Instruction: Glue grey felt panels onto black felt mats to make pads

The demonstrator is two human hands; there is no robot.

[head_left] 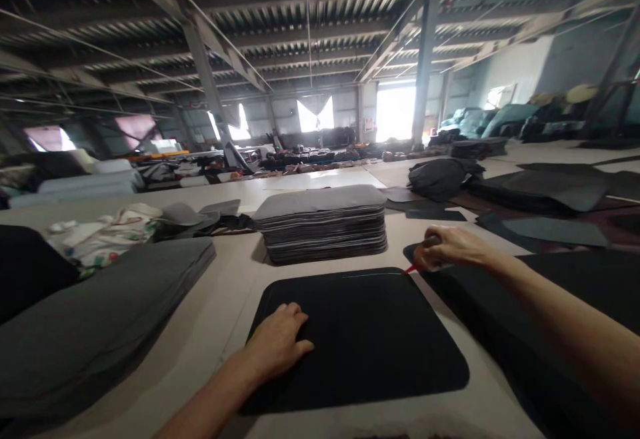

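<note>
**Head view: two hands on a black mat**

Head camera is looking down at a black mat (370, 339) lying flat on the near part of the pale counter (225, 286). The left hand (277, 346) is pressing on its near left corner, fingers together and flat. The right hand (450, 247) is hovering at the far right corner, fingers curled shut around a small tool (413, 268); only its red tip is showing, so its kind is hard to tell. A stack of grey mats (323, 222) is sitting just beyond. Dark sheets (525, 312) on the right are running out of frame.
</note>
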